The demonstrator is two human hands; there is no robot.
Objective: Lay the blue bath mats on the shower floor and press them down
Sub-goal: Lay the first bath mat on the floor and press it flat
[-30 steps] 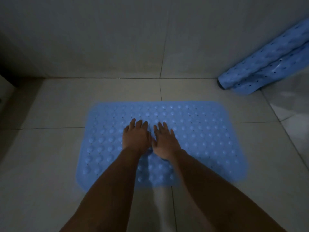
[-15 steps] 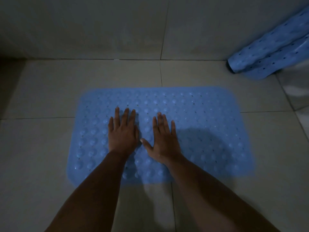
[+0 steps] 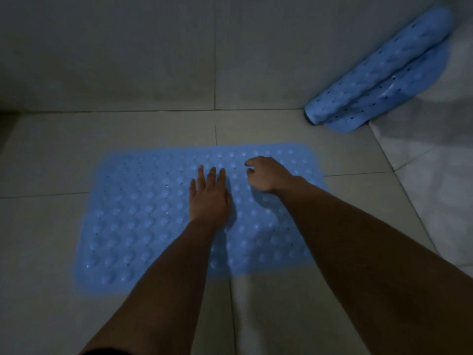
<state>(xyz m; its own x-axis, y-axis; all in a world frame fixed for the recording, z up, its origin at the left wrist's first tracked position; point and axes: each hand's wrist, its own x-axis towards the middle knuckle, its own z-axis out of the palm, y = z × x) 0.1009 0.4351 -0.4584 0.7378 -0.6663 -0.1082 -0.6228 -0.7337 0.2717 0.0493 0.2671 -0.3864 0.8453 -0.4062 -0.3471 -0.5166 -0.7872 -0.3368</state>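
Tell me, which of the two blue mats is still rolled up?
The rolled mat by the wall at the far right; the flat mat lies spread on the floor under both hands.

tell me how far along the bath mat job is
Done: one flat mat lies spread on the tiled floor. In hand: the left hand presses it flat; the right hand, fingers curled, is over its far right part. Left: the rolled mat by the wall is not yet laid.
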